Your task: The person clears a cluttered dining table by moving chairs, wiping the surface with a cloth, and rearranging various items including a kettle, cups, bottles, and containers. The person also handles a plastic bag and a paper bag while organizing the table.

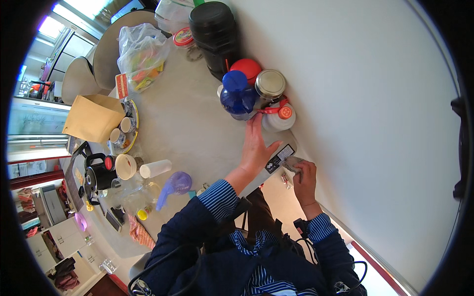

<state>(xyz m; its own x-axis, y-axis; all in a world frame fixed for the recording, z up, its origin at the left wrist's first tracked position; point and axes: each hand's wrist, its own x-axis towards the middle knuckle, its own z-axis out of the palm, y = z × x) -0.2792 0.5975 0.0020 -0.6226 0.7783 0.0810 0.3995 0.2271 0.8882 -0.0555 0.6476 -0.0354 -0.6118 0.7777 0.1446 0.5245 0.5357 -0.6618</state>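
My left hand [255, 148] rests flat near the table's corner, thumb spread to the right. Its fingertips reach the base of a blue plastic bottle [239, 98] and a white bottle with a red cap and strap [278, 120]; whether they touch these is hard to tell. My right hand [306, 181] pinches a crumpled grey cloth [292, 163] at the table's edge. The cloth covers part of a black-and-white label [277, 161] stuck on the tabletop's corner. Behind the bottles stand a metal-lidded jar [270, 84] and a red round lid [246, 70].
A white wall [355, 111] runs close along the right. Against it stands a large black container [215, 40]. On the table [177, 103] are a filled plastic bag [142, 59], a brown paper bag [94, 116], cups on a tray [127, 125], a purple plastic vessel [179, 184] and a black kettle [99, 177].
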